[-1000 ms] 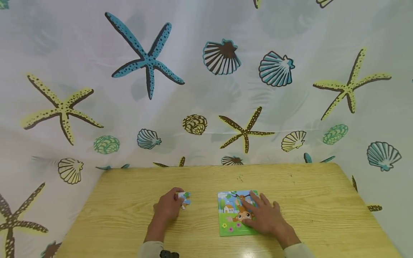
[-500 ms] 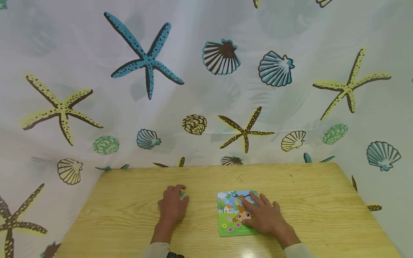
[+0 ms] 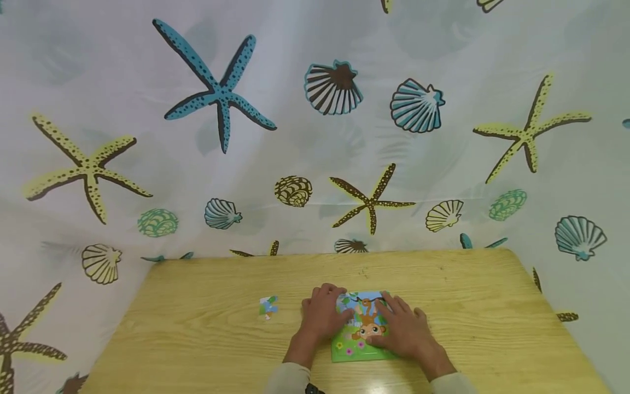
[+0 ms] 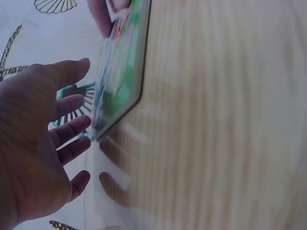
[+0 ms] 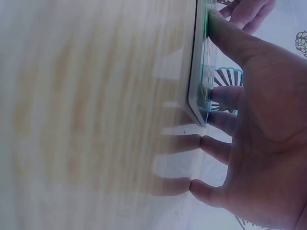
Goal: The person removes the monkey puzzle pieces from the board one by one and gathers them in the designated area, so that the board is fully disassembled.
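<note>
A monkey picture puzzle (image 3: 363, 332) lies flat on a wooden table (image 3: 206, 334), the right hand (image 3: 406, 331) resting spread-fingered on its right side — the left hand (image 3: 322, 314), fingers parted, at its left edge. Loose puzzle pieces (image 3: 268, 307) lie farther left; seashell-print cloth (image 3: 315, 142) hangs behind.

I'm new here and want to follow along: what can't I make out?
Picture board, left edge: head view, partly covered by left grip.
Its right edge: head view, partly behind right grip.
Its picture: left wrist view, blurred.
Loose scrap: head view, print too small.
Dark object: head view, cut off at bottom.
</note>
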`<action>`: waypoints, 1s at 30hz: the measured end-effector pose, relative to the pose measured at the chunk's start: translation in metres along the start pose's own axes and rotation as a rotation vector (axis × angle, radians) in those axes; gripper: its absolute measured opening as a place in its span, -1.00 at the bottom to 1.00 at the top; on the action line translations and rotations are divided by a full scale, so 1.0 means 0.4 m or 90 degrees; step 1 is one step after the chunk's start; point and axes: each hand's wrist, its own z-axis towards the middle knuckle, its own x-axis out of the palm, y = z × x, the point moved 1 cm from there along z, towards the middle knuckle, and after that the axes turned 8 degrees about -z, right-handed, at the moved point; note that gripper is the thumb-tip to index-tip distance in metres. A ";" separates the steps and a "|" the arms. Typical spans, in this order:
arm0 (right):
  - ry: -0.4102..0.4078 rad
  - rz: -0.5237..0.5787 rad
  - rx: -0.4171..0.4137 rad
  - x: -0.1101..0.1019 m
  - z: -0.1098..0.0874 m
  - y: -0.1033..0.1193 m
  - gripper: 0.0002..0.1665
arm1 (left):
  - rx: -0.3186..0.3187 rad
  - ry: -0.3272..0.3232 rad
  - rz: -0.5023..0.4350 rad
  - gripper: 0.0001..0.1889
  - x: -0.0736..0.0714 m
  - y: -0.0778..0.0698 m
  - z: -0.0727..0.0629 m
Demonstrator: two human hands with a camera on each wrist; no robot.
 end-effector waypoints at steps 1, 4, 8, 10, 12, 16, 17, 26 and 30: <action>0.000 -0.002 -0.003 0.000 0.001 0.001 0.00 | -0.001 0.007 0.007 -0.49 0.005 -0.007 -0.001; 0.002 -0.010 -0.005 -0.002 0.002 0.003 0.00 | 0.001 0.011 0.035 -0.42 0.021 -0.020 -0.002; 0.009 -0.013 -0.003 -0.003 0.003 0.003 0.02 | -0.011 0.003 0.057 -0.38 0.041 -0.029 -0.001; 0.012 -0.010 -0.003 -0.003 0.004 0.003 0.03 | -0.028 -0.002 0.056 -0.39 0.046 -0.031 0.002; 0.014 -0.006 -0.005 -0.003 0.005 0.003 0.04 | -0.044 -0.006 0.059 -0.41 0.050 -0.033 0.007; 0.012 -0.003 -0.006 -0.004 0.007 0.005 0.04 | -0.067 -0.014 0.038 -0.45 0.049 -0.038 0.020; 0.010 -0.001 -0.006 -0.004 0.007 0.006 0.03 | -0.072 -0.014 0.032 -0.46 0.049 -0.039 0.023; 0.013 0.002 -0.003 -0.005 0.005 0.009 0.04 | -0.125 -0.004 -0.037 -0.51 0.046 -0.054 0.042; 0.018 0.002 0.004 -0.001 0.002 0.004 0.04 | -0.114 0.007 -0.039 -0.51 0.053 -0.056 0.037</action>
